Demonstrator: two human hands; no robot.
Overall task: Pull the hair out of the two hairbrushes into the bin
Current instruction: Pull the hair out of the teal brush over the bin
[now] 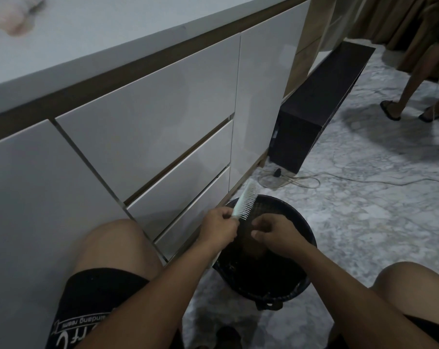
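Hairbrush (246,201) first: I am seeing a white, narrow one with a row of pale bristles facing right, tilting up and away over the far rim of the bin, near lower centre of the frame. The left hand (219,229) is gripping its handle end, fingers curled tight around it. The right hand (272,233) is hovering just beside the bristles, over the bin's mouth, thumb and fingers pinching together; I cannot tell whether hair is between them. The bin (295,289) is a black round basket standing on the marble-patterned floor (364,222) between my knees, just beside the white cabinet drawers (148,137). Its inside is showing too dark for me to make out contents.
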